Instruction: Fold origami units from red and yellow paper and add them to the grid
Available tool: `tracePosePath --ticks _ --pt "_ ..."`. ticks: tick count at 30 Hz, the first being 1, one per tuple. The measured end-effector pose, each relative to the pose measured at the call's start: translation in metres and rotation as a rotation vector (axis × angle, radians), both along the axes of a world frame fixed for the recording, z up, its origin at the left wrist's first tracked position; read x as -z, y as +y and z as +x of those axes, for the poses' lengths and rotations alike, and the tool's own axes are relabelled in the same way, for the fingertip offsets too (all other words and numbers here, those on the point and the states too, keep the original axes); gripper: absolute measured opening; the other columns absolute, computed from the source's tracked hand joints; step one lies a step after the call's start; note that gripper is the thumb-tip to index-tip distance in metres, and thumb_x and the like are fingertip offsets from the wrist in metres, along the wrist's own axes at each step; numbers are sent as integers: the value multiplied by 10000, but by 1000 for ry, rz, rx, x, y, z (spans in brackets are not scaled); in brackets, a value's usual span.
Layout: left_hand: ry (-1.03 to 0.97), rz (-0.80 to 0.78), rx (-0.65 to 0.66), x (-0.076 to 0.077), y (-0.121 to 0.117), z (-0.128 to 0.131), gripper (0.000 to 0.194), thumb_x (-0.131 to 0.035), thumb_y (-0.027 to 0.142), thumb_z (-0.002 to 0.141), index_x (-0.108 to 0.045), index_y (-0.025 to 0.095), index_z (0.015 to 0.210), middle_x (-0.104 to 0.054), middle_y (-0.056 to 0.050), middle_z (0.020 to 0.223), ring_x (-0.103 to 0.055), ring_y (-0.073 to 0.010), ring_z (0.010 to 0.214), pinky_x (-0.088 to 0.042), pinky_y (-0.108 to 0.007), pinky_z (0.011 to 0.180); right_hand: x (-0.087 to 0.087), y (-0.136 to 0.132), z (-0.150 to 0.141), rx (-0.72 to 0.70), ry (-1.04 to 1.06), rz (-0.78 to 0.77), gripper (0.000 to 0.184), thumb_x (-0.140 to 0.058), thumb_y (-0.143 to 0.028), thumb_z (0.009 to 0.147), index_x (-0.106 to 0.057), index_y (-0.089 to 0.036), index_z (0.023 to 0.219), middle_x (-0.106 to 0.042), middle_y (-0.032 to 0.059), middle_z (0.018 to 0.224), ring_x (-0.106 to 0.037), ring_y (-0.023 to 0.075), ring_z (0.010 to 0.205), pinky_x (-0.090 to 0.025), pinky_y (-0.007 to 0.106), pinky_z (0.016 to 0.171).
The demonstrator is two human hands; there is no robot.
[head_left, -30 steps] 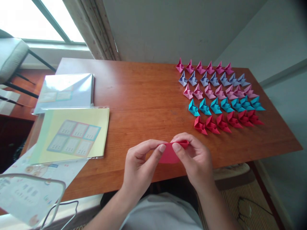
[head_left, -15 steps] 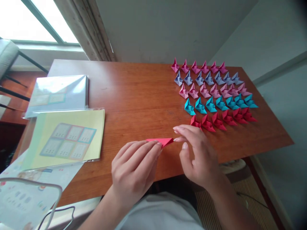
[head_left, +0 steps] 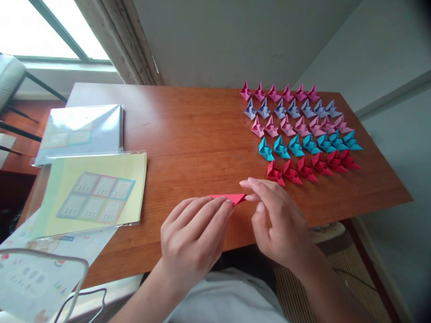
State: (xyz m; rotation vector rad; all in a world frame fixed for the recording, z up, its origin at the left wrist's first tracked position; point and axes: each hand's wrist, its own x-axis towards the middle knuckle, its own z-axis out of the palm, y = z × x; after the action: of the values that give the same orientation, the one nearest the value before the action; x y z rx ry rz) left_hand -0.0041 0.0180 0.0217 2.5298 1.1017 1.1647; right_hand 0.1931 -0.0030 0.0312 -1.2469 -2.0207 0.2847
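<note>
Folded red paper (head_left: 230, 198) is just in from the middle of the surface's (head_left: 188, 134) near edge. Left hand (head_left: 195, 235) has its fingers pressed together over it, thumb hidden, so I can't tell if that's a proper pinch or just pinning. Right hand (head_left: 281, 220) is loosely curled, thumb apart from the index, one fingertip right at the paper's pointy end. Five origami rows (head_left: 296, 147) run toward the right edge; a yellow pack (head_left: 96, 195) sits by the left edge.
</note>
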Motion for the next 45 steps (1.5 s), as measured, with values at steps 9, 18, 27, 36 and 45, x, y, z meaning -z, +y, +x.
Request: tracePosePath --ticks 9,18,27,36,45 --pt "62 58 28 1 -3 0 367 -645 24 806 -679 178 1138 -804 -60 1038 -749 -222 957 -536 -337 865 -2 4 -12 66 -245 -121 649 -399 -26 933 -292 -144 1562 -646 160 1283 -577 304 1225 -521 504 1028" --pt "-372 -466 -152 -7 1 -1 114 -667 156 895 -759 223 899 -790 -14 874 -725 -154 756 -570 -246 707 -3 4 -7 174 414 -414 318 -526 -207 979 -593 -264 1284 -694 70 1238 -637 245 1183 -512 455 1048" --pt "-754 -967 -226 2 2 8 142 -747 328 854 -810 202 867 -792 -31 806 -722 -173 712 -574 -227 628 15 3 -28 301 835 -561 142 -703 -363 901 -706 -223 923 -733 22 887 -705 177 831 -585 294 781" --pt "-645 -937 -163 10 6 0 164 -733 320 862 -765 194 762 -736 -16 718 -665 -153 662 -525 -230 610 14 5 -24 340 747 -576 156 -712 -369 894 -730 -215 877 -742 22 820 -701 178 770 -569 296 737" --pt "-608 -929 -148 10 7 -1 198 -725 337 866 -755 185 743 -707 -22 683 -616 -143 626 -488 -226 570 25 7 -23 360 841 -559 205 -729 -394 865 -713 -210 777 -685 0 699 -624 157 663 -505 267 625"
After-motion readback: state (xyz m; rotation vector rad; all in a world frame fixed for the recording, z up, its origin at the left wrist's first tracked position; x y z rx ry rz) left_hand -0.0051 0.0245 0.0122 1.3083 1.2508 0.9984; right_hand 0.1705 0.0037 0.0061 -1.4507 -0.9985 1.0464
